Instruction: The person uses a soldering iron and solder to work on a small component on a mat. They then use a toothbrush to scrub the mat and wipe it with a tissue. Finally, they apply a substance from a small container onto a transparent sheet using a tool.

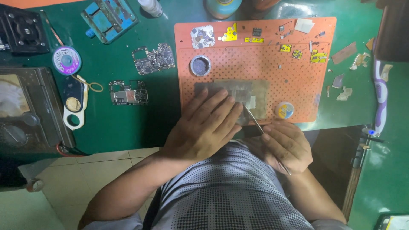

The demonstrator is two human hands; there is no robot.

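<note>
Landmark: orange perforated rubber work mat [298,81] on the green bench. Off its left edge, two bare green circuit boards [153,58]. Left hand [200,127] flat, fingers spread, pressing a grey metal stencil plate [238,91] at the mat's near edge. Right hand [285,145] pinched shut on thin steel tweezers [253,119], tips touching the plate.

Two bare circuit boards [153,59] [128,92] are lying on the green surface [115,123], beside a blue clamp jig [109,18] and a purple solder-wick spool [67,60].
</note>
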